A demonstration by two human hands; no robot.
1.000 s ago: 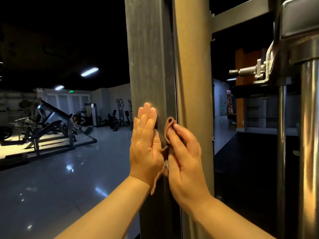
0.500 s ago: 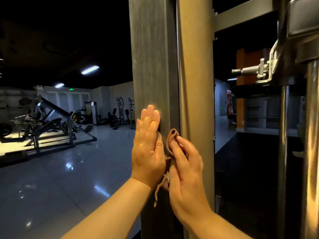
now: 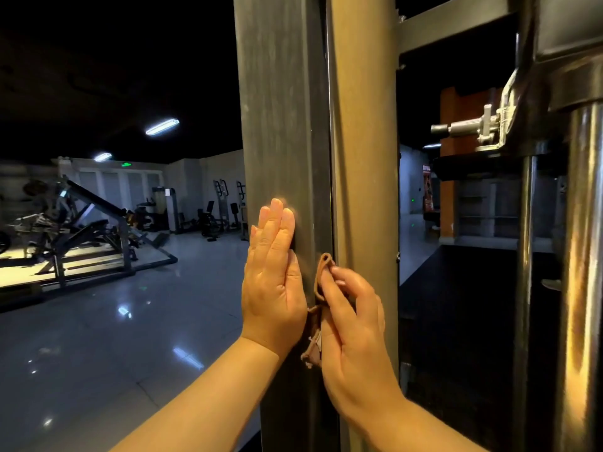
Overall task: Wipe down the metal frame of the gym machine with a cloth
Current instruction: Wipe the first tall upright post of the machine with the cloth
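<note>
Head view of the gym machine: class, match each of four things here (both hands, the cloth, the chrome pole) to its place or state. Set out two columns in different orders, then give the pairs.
Column A
1. left hand
2. right hand
3. cloth
4. chrome pole

Column B
a. shiny, upright at the far right
b. flat against the grey upright, fingers straight
c. brown, bunched at the grey upright's right edge
d. fingers curled, pinching the cloth

Pairs: 1-b, 2-d, 3-c, 4-a
</note>
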